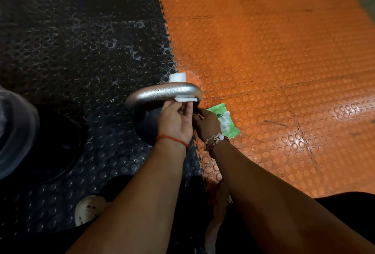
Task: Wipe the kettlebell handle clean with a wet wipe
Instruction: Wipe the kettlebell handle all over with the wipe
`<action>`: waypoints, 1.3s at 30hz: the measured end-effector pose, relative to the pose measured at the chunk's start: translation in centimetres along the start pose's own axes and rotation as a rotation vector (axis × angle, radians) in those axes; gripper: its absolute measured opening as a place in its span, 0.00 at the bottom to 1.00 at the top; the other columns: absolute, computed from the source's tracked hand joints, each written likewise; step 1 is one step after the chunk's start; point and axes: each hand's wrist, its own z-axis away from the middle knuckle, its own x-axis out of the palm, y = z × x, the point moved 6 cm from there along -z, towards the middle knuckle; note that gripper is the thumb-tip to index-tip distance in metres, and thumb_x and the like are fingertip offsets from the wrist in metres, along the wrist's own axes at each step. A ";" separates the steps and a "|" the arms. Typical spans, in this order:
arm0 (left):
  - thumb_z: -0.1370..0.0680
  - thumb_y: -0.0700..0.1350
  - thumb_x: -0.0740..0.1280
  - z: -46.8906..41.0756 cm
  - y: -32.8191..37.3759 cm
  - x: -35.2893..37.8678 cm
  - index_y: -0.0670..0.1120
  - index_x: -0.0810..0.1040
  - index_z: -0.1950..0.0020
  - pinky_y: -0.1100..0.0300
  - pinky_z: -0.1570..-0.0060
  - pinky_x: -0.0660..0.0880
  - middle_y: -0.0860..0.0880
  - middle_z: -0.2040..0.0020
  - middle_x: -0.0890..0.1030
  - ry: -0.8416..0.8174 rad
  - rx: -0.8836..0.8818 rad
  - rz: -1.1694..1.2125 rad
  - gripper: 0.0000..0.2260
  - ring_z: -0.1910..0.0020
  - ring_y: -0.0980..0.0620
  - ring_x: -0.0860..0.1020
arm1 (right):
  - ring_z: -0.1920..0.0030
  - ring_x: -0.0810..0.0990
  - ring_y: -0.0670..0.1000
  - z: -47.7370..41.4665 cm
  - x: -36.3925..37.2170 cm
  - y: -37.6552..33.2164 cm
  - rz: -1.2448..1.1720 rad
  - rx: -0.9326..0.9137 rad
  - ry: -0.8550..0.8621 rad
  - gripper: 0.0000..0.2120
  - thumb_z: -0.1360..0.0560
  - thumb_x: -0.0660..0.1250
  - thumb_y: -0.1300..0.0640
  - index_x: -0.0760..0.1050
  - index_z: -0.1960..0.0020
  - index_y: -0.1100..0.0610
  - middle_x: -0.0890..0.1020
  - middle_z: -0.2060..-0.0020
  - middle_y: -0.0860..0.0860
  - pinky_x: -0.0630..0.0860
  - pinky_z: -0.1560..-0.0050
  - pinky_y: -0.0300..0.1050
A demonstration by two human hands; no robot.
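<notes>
Both hands meet at the kettlebell handle (160,93), above the black mat (81,50). The left hand (175,120) pinches the wet wipe (177,77) draped across it; the right hand (206,123) has its grip hidden. Wiping looks to be in hand; the next move likely calls for sliding the wipe along the bar.

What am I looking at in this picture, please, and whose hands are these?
There is no machine: a person wears a camera on the head, so this one picture looks down at their own hands. The left hand pinches a white wipe draped over the wet silver handle of a kettlebell. The right hand reaches in beside the handle's end; whether it grips anything is hidden. A green wipe pack lies on the orange mat, beside the black mat.
</notes>
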 end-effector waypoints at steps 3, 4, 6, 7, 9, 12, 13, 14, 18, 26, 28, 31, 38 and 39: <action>0.18 0.33 0.56 0.9 -1.2 -0.2 0.40 0.76 0.45 0.64 0.56 0.80 0.46 0.54 0.78 -0.012 -0.035 -0.031 0.11 0.54 0.55 0.77 | 0.50 0.81 0.58 -0.2 0.1 0.1 -0.003 0.017 -0.015 0.12 0.25 0.65 0.56 0.80 0.44 0.58 0.84 0.51 0.60 0.78 0.49 0.50; 0.18 0.33 0.56 0.9 -1.3 -0.2 0.40 0.76 0.42 0.65 0.55 0.80 0.46 0.54 0.79 -0.008 -0.039 -0.033 0.11 0.54 0.55 0.77 | 0.50 0.82 0.58 -0.2 0.1 0.2 0.001 0.015 -0.015 0.12 0.25 0.65 0.55 0.80 0.44 0.58 0.84 0.52 0.60 0.78 0.50 0.50; 0.19 0.33 0.56 0.5 -0.5 -0.1 0.41 0.76 0.44 0.63 0.55 0.80 0.46 0.53 0.79 -0.007 -0.023 -0.013 0.11 0.53 0.54 0.78 | 0.50 0.81 0.59 -0.1 0.1 0.2 0.001 0.003 -0.006 0.13 0.26 0.65 0.56 0.80 0.43 0.58 0.84 0.51 0.60 0.78 0.50 0.52; 0.19 0.32 0.56 0.3 0.0 0.0 0.41 0.76 0.47 0.62 0.55 0.80 0.45 0.52 0.79 -0.002 -0.009 -0.003 0.10 0.52 0.54 0.78 | 0.50 0.81 0.59 0.0 0.1 0.1 -0.003 -0.005 -0.001 0.14 0.26 0.66 0.57 0.79 0.42 0.58 0.84 0.51 0.60 0.78 0.49 0.53; 0.20 0.32 0.57 0.2 0.2 0.1 0.42 0.76 0.49 0.63 0.56 0.79 0.45 0.52 0.79 0.006 -0.006 0.001 0.11 0.52 0.53 0.78 | 0.51 0.81 0.60 0.0 0.0 0.1 0.001 -0.010 0.007 0.14 0.26 0.66 0.57 0.79 0.42 0.59 0.84 0.51 0.60 0.77 0.49 0.54; 0.19 0.33 0.56 1.0 -1.0 0.0 0.43 0.77 0.50 0.63 0.53 0.79 0.46 0.54 0.79 0.002 -0.044 -0.010 0.11 0.53 0.54 0.77 | 0.51 0.82 0.58 -0.2 0.1 0.1 -0.004 -0.002 -0.002 0.12 0.25 0.65 0.56 0.80 0.45 0.59 0.84 0.52 0.60 0.78 0.51 0.51; 0.19 0.33 0.56 1.0 -1.1 -0.1 0.43 0.76 0.50 0.63 0.53 0.79 0.46 0.54 0.78 0.007 -0.048 -0.012 0.11 0.54 0.54 0.77 | 0.51 0.82 0.58 -0.1 0.1 0.2 -0.005 0.002 -0.003 0.12 0.25 0.65 0.56 0.80 0.45 0.59 0.84 0.52 0.60 0.78 0.51 0.51; 0.19 0.33 0.56 0.9 -0.9 -0.1 0.42 0.76 0.50 0.63 0.55 0.79 0.46 0.54 0.78 0.012 -0.042 -0.011 0.10 0.54 0.54 0.78 | 0.51 0.82 0.58 -0.1 0.1 0.2 -0.007 0.000 -0.001 0.12 0.25 0.65 0.56 0.80 0.44 0.59 0.84 0.52 0.60 0.78 0.50 0.52; 0.20 0.32 0.57 0.0 0.4 -0.1 0.42 0.76 0.50 0.63 0.59 0.80 0.45 0.52 0.79 0.021 -0.013 0.001 0.10 0.52 0.53 0.78 | 0.50 0.81 0.59 0.0 0.0 0.2 -0.024 -0.009 0.005 0.14 0.26 0.66 0.58 0.79 0.41 0.59 0.83 0.50 0.61 0.77 0.48 0.55; 0.20 0.32 0.57 0.1 0.2 -0.1 0.41 0.75 0.52 0.63 0.60 0.81 0.45 0.54 0.78 0.008 -0.032 0.013 0.09 0.54 0.53 0.78 | 0.51 0.81 0.60 0.0 0.3 0.3 -0.032 -0.004 0.007 0.17 0.28 0.66 0.53 0.79 0.43 0.59 0.84 0.52 0.60 0.78 0.50 0.57; 0.20 0.32 0.57 0.2 0.3 -0.1 0.42 0.75 0.53 0.63 0.58 0.81 0.45 0.55 0.78 0.001 -0.039 0.002 0.09 0.55 0.53 0.78 | 0.52 0.81 0.60 0.0 0.3 0.4 -0.038 -0.003 0.004 0.15 0.27 0.66 0.55 0.79 0.43 0.59 0.84 0.52 0.61 0.77 0.50 0.58; 0.20 0.33 0.58 0.7 -0.2 -0.2 0.42 0.73 0.58 0.62 0.57 0.80 0.45 0.58 0.77 0.003 -0.062 -0.027 0.10 0.58 0.54 0.77 | 0.56 0.82 0.60 -0.1 0.3 0.5 -0.054 -0.004 0.001 0.13 0.27 0.66 0.57 0.80 0.44 0.58 0.84 0.55 0.61 0.78 0.52 0.60; 0.19 0.33 0.58 0.8 -0.1 -0.2 0.41 0.74 0.56 0.61 0.58 0.81 0.45 0.58 0.77 0.033 -0.053 -0.004 0.09 0.59 0.54 0.77 | 0.53 0.81 0.59 0.1 0.1 0.3 -0.045 -0.001 0.002 0.14 0.26 0.66 0.58 0.79 0.42 0.59 0.84 0.52 0.59 0.78 0.50 0.54; 0.19 0.34 0.58 0.9 -0.2 -0.2 0.42 0.74 0.56 0.61 0.58 0.80 0.45 0.59 0.76 0.037 -0.057 -0.009 0.09 0.60 0.54 0.76 | 0.53 0.81 0.58 0.1 0.1 0.3 -0.041 0.000 0.001 0.13 0.26 0.66 0.57 0.79 0.42 0.58 0.84 0.52 0.59 0.78 0.51 0.54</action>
